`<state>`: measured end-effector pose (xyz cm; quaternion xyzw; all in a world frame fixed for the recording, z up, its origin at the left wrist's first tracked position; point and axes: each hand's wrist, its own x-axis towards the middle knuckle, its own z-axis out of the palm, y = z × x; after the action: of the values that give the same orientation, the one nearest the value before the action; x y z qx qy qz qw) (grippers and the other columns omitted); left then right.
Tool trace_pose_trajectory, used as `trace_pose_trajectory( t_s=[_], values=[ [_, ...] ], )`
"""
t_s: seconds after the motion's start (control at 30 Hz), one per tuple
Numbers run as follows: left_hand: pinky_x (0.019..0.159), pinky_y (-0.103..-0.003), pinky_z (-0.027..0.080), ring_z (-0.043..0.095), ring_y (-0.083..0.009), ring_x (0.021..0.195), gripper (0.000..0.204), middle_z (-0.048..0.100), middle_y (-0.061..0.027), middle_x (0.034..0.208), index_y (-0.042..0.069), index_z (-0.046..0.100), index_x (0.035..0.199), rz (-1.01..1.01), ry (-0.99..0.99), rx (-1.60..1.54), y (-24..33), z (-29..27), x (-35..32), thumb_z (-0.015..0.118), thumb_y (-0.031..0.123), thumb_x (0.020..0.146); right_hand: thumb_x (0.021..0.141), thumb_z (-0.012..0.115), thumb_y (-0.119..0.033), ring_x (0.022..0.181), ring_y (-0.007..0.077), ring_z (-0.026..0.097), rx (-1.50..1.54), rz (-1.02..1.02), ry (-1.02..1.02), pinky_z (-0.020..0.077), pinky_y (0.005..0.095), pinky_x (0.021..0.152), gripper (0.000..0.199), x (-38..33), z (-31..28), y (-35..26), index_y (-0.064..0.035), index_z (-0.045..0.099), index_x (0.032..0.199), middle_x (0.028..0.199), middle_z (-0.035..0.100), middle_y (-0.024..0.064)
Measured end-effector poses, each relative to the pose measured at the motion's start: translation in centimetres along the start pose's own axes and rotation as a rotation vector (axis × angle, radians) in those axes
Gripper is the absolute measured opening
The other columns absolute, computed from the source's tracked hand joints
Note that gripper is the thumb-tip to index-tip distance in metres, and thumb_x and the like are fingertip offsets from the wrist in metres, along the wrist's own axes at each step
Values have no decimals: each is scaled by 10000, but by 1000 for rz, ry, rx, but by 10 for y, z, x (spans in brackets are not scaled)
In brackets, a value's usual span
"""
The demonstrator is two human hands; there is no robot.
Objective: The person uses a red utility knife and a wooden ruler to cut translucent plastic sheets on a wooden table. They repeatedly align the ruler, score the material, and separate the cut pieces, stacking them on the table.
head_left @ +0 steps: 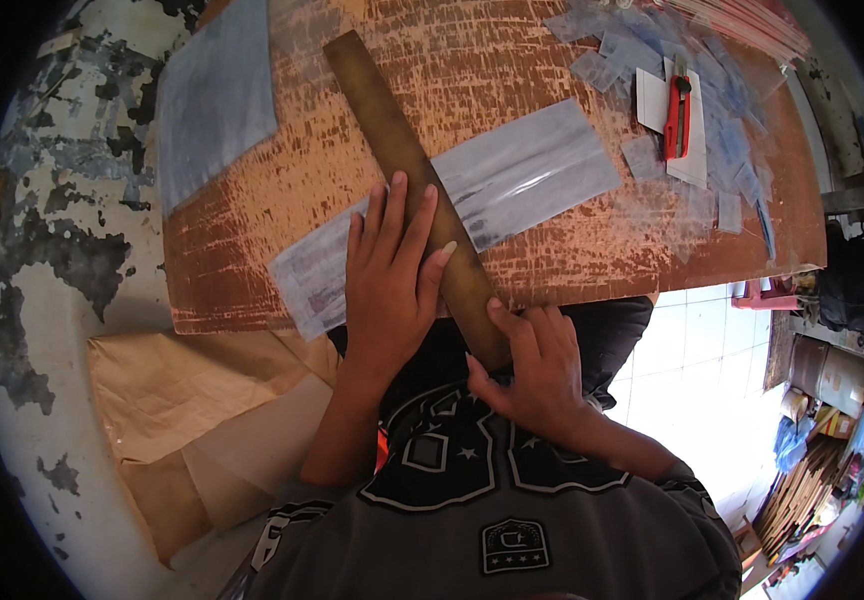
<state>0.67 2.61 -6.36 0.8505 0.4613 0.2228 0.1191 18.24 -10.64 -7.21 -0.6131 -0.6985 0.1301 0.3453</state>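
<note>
A long brown flat strip, like a ruler [392, 135], lies slantwise across a clear plastic sheet [537, 180] on the worn wooden table [492, 60]. My left hand [389, 270] rests flat with fingers stretched, partly on the sheet and partly on the strip. At the strip's near end, past the table edge, my right hand [537, 365] grips it between thumb and fingers. A red box cutter [678, 120] lies apart on the right, on white card [652, 100] among cut plastic pieces.
A larger plastic sheet [220, 110] covers the table's left side. Small clear pieces [742, 150] are scattered at the right, with thin pinkish strips [742, 25] behind them. Brown paper [192, 385] sits below the left edge, beside a peeling wall [62, 250].
</note>
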Motion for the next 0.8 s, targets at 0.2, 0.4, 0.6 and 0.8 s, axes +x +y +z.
trace_pose_trajectory(
  t_s=[0.2, 0.4, 0.6, 0.8],
  values=[
    [1300, -635, 279, 364, -432, 1630, 569, 401, -170, 1769, 160, 532, 1658, 1, -6, 21, 0, 1, 1, 571, 357, 1126, 777, 899, -235, 919, 353, 599, 16, 16, -17, 464, 468, 799, 701, 0, 0, 1, 16, 631, 1375, 1019, 602, 160],
    [1302, -636, 273, 366, -441, 1626, 571, 406, -169, 1766, 162, 535, 1656, 0, -2, 10, 0, 0, 2, 577, 361, 1122, 811, 867, -294, 935, 324, 616, -2, 10, 11, 470, 446, 782, 663, -1, 3, 4, 0, 662, 1369, 1050, 623, 149],
    [1312, -616, 267, 351, -415, 1642, 556, 412, -166, 1766, 130, 550, 1643, 1, -14, 28, 2, -1, 3, 578, 339, 1128, 809, 868, -297, 896, 311, 598, 1, 5, 18, 452, 440, 755, 656, -2, 5, 6, -4, 667, 1361, 1005, 601, 134],
    [1308, -623, 275, 355, -419, 1640, 556, 416, -166, 1764, 130, 559, 1636, -4, -8, 31, 3, 0, 2, 574, 351, 1127, 756, 912, -244, 932, 371, 612, 13, 33, -23, 471, 478, 816, 721, -4, 3, 5, 23, 652, 1373, 1063, 619, 179]
  ],
)
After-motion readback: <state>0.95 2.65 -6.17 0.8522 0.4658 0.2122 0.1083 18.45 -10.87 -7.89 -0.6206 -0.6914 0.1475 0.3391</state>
